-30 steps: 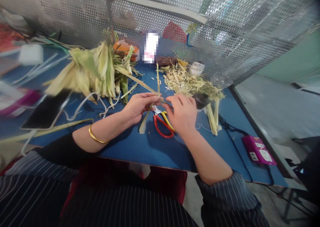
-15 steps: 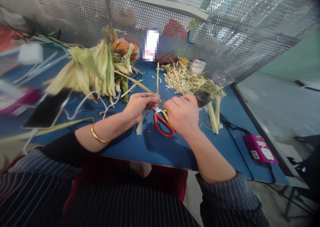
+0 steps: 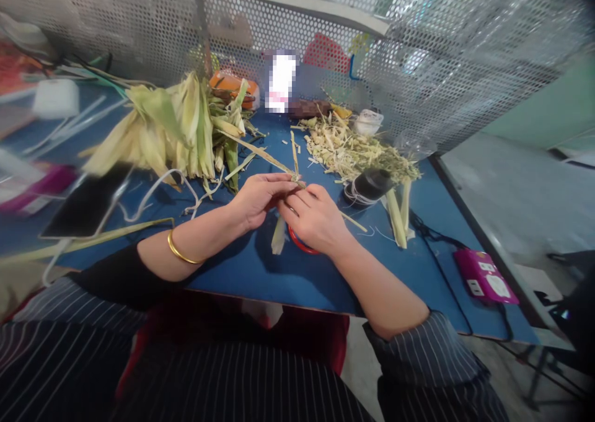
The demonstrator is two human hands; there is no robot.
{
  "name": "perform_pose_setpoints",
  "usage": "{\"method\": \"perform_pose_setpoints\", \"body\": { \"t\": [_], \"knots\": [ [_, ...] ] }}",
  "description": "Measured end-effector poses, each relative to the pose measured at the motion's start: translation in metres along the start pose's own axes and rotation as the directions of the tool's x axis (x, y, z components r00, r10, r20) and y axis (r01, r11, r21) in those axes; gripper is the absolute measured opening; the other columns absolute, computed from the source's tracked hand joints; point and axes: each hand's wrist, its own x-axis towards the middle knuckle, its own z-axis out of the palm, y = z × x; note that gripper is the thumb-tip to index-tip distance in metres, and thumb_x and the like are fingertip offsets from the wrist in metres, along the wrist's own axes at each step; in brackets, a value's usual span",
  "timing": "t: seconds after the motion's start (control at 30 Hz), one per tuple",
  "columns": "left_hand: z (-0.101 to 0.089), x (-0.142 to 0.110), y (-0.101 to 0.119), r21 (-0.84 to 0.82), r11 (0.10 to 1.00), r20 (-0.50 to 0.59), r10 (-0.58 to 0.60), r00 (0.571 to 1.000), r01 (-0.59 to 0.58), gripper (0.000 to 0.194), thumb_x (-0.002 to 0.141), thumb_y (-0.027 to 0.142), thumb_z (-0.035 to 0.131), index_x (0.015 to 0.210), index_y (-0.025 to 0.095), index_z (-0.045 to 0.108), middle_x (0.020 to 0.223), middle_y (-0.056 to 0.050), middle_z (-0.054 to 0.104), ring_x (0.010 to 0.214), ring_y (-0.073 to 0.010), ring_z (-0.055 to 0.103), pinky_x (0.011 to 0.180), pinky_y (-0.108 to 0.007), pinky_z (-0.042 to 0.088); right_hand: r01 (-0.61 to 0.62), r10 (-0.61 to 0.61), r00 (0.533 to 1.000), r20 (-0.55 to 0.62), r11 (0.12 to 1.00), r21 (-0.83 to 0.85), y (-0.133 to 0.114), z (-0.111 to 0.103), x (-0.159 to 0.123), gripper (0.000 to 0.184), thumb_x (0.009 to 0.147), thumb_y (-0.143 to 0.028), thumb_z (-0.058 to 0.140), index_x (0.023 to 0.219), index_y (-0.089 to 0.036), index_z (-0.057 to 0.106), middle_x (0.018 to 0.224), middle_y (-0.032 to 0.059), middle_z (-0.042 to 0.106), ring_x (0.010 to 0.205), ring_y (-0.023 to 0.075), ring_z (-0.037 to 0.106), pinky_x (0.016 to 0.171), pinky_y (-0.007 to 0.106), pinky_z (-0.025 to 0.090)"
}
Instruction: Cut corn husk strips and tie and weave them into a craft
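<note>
Over the middle of the blue table, my left hand (image 3: 260,200) pinches a small knot of dried corn husk strips (image 3: 266,154) between thumb and fingers. My right hand (image 3: 316,219) closes in from the other side, its fingers curled at the same strips; what exactly its fingertips grip is partly hidden. One strip runs up and left from the knot, and another short one points upward. A wider husk end (image 3: 277,237) hangs below my hands. Scissors lie under my right hand, with only part of a red handle (image 3: 301,242) showing.
A pile of corn husks (image 3: 171,131) lies at the left, near a dark phone (image 3: 86,205) with white cables. Husk scraps (image 3: 344,146) are heaped behind a dark thread spool (image 3: 369,186). A purple box (image 3: 486,276) sits at the right edge; a perforated metal screen (image 3: 297,13) stands behind.
My right hand has moved left and down from beside the spool to close against my left hand. The spool now shows, and the scissors are more covered. The hanging husk end has shifted right.
</note>
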Motion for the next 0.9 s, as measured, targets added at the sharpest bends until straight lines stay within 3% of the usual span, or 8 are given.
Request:
{"method": "perform_pose_setpoints", "body": {
  "t": [0.2, 0.53, 0.63, 0.73, 0.9],
  "knots": [
    [0.001, -0.001, 0.000, 0.013, 1.000, -0.034, 0.024, 0.999, -0.024, 0.010, 0.065, 0.006, 0.070, 0.074, 0.009, 0.069, 0.074, -0.006, 0.071, 0.065, -0.0108, 0.064, 0.065, -0.022, 0.049, -0.004, 0.005, 1.000, -0.029, 0.999, 0.045, -0.001, -0.002, -0.003, 0.027, 0.094, -0.015, 0.037, 0.086, -0.014, 0.063, 0.084, 0.0076, 0.062, 0.087, 0.0178, 0.048, 0.083, 0.034, 0.034],
    [-0.001, 0.000, 0.000, 0.006, 1.000, -0.050, 0.027, 0.998, -0.027, 0.016, 0.064, 0.005, 0.071, 0.079, 0.010, 0.071, 0.076, -0.007, 0.072, 0.068, -0.0126, 0.066, 0.069, -0.024, 0.052, 0.029, -0.025, 0.999, -0.032, 0.989, 0.145, -0.001, -0.005, -0.004, 0.027, 0.094, -0.016, 0.037, 0.095, -0.016, 0.064, 0.087, 0.0071, 0.064, 0.091, 0.0177, 0.051, 0.084, 0.034, 0.034],
    [-0.004, 0.003, 0.003, 0.018, 0.999, -0.035, 0.051, 0.998, -0.050, 0.016, 0.065, 0.008, 0.072, 0.081, 0.010, 0.071, 0.078, -0.007, 0.072, 0.069, -0.0135, 0.067, 0.070, -0.025, 0.054, -0.193, 0.208, 0.971, -0.115, 0.973, 0.125, 0.003, -0.009, -0.005, 0.027, 0.094, -0.020, 0.040, 0.114, -0.014, 0.058, 0.095, 0.0099, 0.064, 0.093, 0.0192, 0.053, 0.082, 0.035, 0.032],
    [-0.005, 0.004, 0.005, 0.018, 0.998, -0.031, 0.058, 0.998, -0.058, 0.015, 0.066, 0.009, 0.071, 0.081, 0.010, 0.070, 0.079, -0.006, 0.071, 0.068, -0.0136, 0.067, 0.071, -0.027, 0.055, -0.443, 0.442, 0.889, -0.121, 0.896, 0.024, 0.008, -0.009, -0.007, 0.028, 0.093, -0.030, 0.043, 0.107, -0.012, 0.060, 0.091, 0.0114, 0.064, 0.087, 0.0213, 0.053, 0.080, 0.035, 0.031],
    [-0.004, 0.004, 0.002, 0.066, 0.994, -0.090, 0.093, 0.992, -0.087, 0.014, 0.066, 0.013, 0.073, 0.079, 0.010, 0.069, 0.074, -0.004, 0.069, 0.057, -0.0074, 0.060, 0.061, -0.021, 0.052, -0.386, 0.387, 0.922, 0.023, 0.922, -0.034, 0.008, -0.001, -0.008, 0.024, 0.092, -0.018, 0.039, 0.078, -0.016, 0.058, 0.066, 0.0032, 0.057, 0.063, 0.0160, 0.047, 0.071, 0.033, 0.027]
  ]
}}
